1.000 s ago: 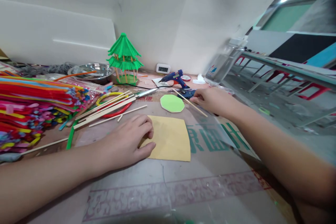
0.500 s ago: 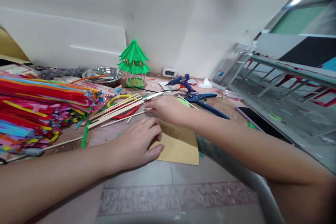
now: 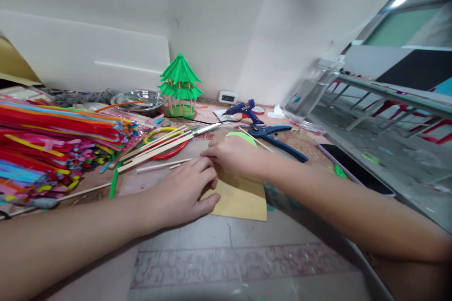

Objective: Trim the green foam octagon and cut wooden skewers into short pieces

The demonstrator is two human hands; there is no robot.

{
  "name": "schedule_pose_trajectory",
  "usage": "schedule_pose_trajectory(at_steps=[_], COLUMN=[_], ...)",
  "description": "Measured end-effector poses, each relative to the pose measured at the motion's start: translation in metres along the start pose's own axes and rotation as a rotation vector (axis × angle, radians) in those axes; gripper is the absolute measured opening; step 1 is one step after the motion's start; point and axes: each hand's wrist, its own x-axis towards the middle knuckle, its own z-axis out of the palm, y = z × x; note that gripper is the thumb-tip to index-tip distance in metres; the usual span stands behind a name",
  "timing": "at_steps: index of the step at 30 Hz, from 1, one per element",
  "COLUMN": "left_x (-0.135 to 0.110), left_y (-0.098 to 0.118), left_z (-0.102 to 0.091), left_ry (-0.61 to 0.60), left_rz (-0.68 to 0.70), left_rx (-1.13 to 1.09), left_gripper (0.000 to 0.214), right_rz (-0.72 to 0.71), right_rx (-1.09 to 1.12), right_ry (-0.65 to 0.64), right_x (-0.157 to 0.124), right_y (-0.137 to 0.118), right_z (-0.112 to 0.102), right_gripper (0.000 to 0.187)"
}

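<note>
My left hand point(image 3: 185, 190) rests palm down over a tan sheet of paper point(image 3: 243, 197), its fingers loosely curled and the thumb held apart, with nothing seen in its grasp. Just beyond it, my right hand point(image 3: 231, 155) is closed in a pinch above the paper's far edge. A thin wooden stick point(image 3: 162, 165) runs from the left to the right fingertips, which appear to grip its end; the contact is partly hidden. A shorter stick piece point(image 3: 180, 163) lies beside it. Several pale wooden sticks point(image 3: 151, 153) lie bunched behind my hands, across a red ring point(image 3: 173, 150).
Bundles of colourful pipe cleaners point(image 3: 56, 127) fill the left. At the back stand a green model pagoda point(image 3: 181, 87), a metal bowl point(image 3: 155, 103), a small clock point(image 3: 228, 97) and a glue gun point(image 3: 247, 110). Blue-handled cutters point(image 3: 282, 143) and a phone point(image 3: 353, 169) lie right.
My right hand has shifted slightly right and toward me, and the thin stick's near-hand end has swung down with it. A light-green piece behind that hand shows more. My left hand stays put.
</note>
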Motion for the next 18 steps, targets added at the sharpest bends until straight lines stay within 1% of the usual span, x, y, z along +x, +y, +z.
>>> schedule_pose_trajectory(at_steps=[3, 5, 7, 11, 12, 13, 16, 17, 18], left_x=[0.0, 0.0, 0.0, -0.001, -0.001, -0.001, -0.001, 0.0, 0.0], left_y=[0.0, 0.0, 0.0, 0.001, 0.001, 0.001, 0.0, 0.0, 0.0], left_z=[0.0, -0.001, -0.001, -0.002, -0.002, -0.002, -0.002, -0.002, -0.002], left_ry=[-0.001, -0.005, -0.008, -0.011, -0.013, -0.015, -0.014, -0.013, -0.013], left_rz=[0.003, -0.003, -0.004, -0.01, -0.012, -0.011, 0.006, 0.011, 0.014], left_rx=[0.003, 0.006, 0.011, 0.013, 0.01, 0.006, -0.01, -0.012, -0.012], left_gripper=[0.01, 0.011, 0.011, 0.012, 0.012, 0.012, 0.012, 0.012, 0.012], right_rz=[-0.004, 0.003, 0.033, 0.124, 0.146, 0.169, 0.225, 0.233, 0.233], right_rx=[0.001, 0.045, 0.111, 0.237, 0.338, 0.504, 1.223, 1.425, 1.558], right_ry=[0.013, 0.017, 0.027, 0.09, 0.108, 0.128, 0.179, 0.184, 0.18], right_x=[0.003, 0.006, 0.01, 0.01, 0.006, 0.002, -0.018, -0.026, -0.032], right_y=[-0.006, -0.005, -0.001, 0.012, 0.014, 0.015, 0.011, 0.008, 0.004], right_z=[0.001, 0.002, 0.003, -0.001, -0.004, -0.007, -0.014, -0.016, -0.016], right_gripper=[0.015, 0.012, 0.009, 0.003, 0.003, 0.002, 0.003, 0.005, 0.005])
